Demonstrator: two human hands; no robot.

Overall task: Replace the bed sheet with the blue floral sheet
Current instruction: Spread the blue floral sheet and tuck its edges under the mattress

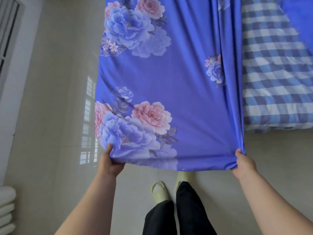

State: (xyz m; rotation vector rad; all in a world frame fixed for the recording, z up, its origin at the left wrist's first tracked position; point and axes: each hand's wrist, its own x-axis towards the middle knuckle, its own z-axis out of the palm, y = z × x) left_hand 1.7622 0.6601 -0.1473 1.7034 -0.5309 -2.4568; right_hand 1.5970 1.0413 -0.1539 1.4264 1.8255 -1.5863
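Note:
The blue floral sheet [186, 85], printed with pink and lilac peonies, is stretched out in the air in front of me above the floor. My left hand [110, 162] grips its near left corner, thumb on top. At the near right corner the fabric bunches into folds where my right hand [243, 161] grips it. To the right lies the bed covered in a blue and white checked sheet [274, 85]; the floral sheet's right side runs along the bed's left edge, and more blue fabric lies on the bed at the top right corner.
Glossy pale floor tiles [59, 116] spread to the left, reflecting a window. A white radiator [6, 206] stands at the lower left by the wall. My feet in pale green slippers [159, 190] stand just behind the sheet's near edge.

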